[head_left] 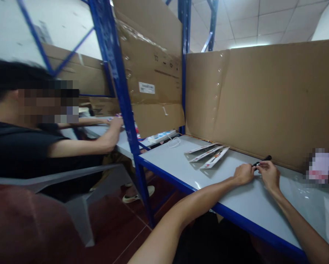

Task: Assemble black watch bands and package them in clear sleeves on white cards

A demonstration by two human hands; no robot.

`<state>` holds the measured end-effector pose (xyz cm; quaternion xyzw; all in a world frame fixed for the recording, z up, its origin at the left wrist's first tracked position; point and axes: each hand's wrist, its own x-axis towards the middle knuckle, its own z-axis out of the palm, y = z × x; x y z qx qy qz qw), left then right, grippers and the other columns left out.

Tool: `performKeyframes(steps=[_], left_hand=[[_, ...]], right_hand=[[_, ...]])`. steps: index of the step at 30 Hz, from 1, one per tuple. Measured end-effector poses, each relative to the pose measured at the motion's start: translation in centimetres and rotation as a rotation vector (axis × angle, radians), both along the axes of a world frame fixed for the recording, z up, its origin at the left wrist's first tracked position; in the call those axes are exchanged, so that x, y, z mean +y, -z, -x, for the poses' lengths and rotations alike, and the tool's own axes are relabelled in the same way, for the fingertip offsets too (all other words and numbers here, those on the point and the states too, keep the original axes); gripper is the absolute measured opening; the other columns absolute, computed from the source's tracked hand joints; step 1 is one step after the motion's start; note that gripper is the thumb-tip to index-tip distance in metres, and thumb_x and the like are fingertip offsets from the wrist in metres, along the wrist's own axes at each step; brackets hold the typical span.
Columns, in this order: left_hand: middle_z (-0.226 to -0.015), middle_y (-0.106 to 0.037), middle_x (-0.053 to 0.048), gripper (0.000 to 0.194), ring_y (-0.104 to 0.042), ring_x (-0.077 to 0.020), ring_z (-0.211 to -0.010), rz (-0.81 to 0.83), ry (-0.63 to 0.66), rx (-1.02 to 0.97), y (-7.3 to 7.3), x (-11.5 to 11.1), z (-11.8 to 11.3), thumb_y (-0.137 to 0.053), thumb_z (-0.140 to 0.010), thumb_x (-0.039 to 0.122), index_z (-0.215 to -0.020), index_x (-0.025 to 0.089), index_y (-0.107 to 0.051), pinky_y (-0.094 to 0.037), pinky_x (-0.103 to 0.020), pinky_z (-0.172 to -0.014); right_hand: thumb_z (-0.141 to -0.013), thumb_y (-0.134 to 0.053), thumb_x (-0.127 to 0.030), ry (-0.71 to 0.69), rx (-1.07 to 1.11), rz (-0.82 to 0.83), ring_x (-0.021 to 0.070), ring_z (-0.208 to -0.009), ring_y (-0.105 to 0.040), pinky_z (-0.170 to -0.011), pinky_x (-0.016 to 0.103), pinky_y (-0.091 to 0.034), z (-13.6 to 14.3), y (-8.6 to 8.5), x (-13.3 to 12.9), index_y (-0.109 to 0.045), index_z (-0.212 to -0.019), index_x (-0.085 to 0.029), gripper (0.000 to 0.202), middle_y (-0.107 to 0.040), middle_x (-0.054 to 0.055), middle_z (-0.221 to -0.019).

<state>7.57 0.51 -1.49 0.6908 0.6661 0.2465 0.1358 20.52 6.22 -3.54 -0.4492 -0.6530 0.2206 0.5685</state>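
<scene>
The right hand's [270, 176] fingers pinch a black pen-like object [266, 159]; the left hand's [243, 173] fingers curl around its left end. It is held near the far edge of the worktop [175, 156]. To the left, printed cards [215, 158] lie fanned out; farther left is a power strip [161, 136]. Cardboard [263, 99] stands behind. At far left, a co-worker [16, 150] sits.

Cards [208, 153] lie on table [178, 156], left of held rod [267, 158].
</scene>
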Motion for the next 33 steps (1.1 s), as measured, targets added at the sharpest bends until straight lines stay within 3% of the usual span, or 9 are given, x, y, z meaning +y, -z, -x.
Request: performKeyframes(steps=[2,4,10,17,24,26,29,33], left_hand=[[-0.118,-0.073,-0.019,0.051,-0.069,-0.0281,-0.110,0.014,-0.011,-0.014,-0.1,-0.1,0.0,-0.033,-0.102,0.044,-0.115,0.016,-0.073,-0.050,-0.032,-0.086],[-0.119,-0.072,-0.020,0.049,-0.068,-0.0283,-0.111,0.031,-0.013,-0.026,-0.2,-0.1,0.1,-0.036,-0.102,0.044,-0.111,0.015,-0.074,-0.049,-0.031,-0.085],[-0.116,-0.073,-0.019,0.044,-0.068,-0.0281,-0.109,0.035,-0.008,-0.033,0.3,0.9,0.5,-0.035,-0.103,0.038,-0.110,0.014,-0.072,-0.046,-0.030,-0.080],[-0.111,-0.074,-0.017,0.045,-0.069,-0.0269,-0.105,0.023,-0.004,-0.019,0.9,1.3,0.7,-0.034,-0.103,0.038,-0.106,0.015,-0.073,-0.043,-0.030,-0.076],[-0.112,-0.074,-0.016,0.046,-0.069,-0.0269,-0.104,0.008,-0.002,0.006,1.3,1.6,0.8,-0.033,-0.104,0.039,-0.106,0.016,-0.072,-0.044,-0.030,-0.076],[-0.113,-0.074,-0.017,0.045,-0.069,-0.0277,-0.105,0.019,0.000,0.017,1.3,1.7,0.8,-0.033,-0.103,0.039,-0.106,0.016,-0.072,-0.043,-0.030,-0.075],[-0.113,-0.074,-0.017,0.043,-0.068,-0.0281,-0.107,0.037,0.000,0.018,1.2,1.7,0.8,-0.035,-0.103,0.037,-0.105,0.016,-0.072,-0.042,-0.030,-0.075],[-0.113,-0.074,-0.018,0.042,-0.067,-0.0272,-0.107,0.037,-0.002,-0.006,1.2,1.9,0.9,-0.036,-0.102,0.034,-0.104,0.014,-0.072,-0.042,-0.029,-0.076]], right_hand=[[-0.069,-0.059,-0.034,0.033,-0.136,-0.139,0.0219,-0.074,-0.065,-0.074,0.036,-0.052,0.1,-0.3,-0.6,-0.065,-0.075,-0.020,0.016,-0.071,0.010,-0.085],[-0.069,-0.053,-0.025,0.063,-0.192,-0.182,0.0223,-0.081,-0.065,-0.082,0.037,-0.051,0.1,-0.8,-1.2,-0.062,-0.064,-0.020,0.011,-0.069,0.010,-0.088],[-0.076,-0.053,-0.024,0.109,-0.068,0.055,0.0210,-0.084,-0.066,-0.083,0.033,-0.051,0.3,-0.8,-1.1,-0.067,-0.085,-0.020,0.017,-0.073,0.007,-0.089],[-0.074,-0.055,-0.026,-0.016,0.008,0.102,0.0187,-0.081,-0.065,-0.077,0.030,-0.051,0.7,0.2,-0.7,-0.069,-0.087,-0.021,0.019,-0.072,0.003,-0.084],[-0.073,-0.070,-0.028,0.082,0.013,0.196,0.0181,-0.082,-0.066,-0.083,0.030,-0.051,1.3,0.2,-0.8,-0.065,-0.082,-0.022,0.012,-0.071,0.001,-0.083],[-0.075,-0.066,-0.019,0.074,-0.048,0.178,0.0167,-0.082,-0.065,-0.083,0.028,-0.050,1.2,0.0,-1.0,-0.066,-0.082,-0.022,0.008,-0.071,0.000,-0.084],[-0.078,-0.055,-0.008,0.070,-0.187,0.051,0.0162,-0.088,-0.064,-0.086,0.027,-0.047,0.9,-0.3,-1.6,-0.070,-0.083,-0.023,0.022,-0.069,0.001,-0.093],[-0.082,-0.056,-0.009,0.106,-0.308,-0.016,0.0180,-0.091,-0.062,-0.085,0.028,-0.046,0.6,-0.4,-2.2,-0.075,-0.077,-0.023,0.024,-0.068,0.004,-0.100]])
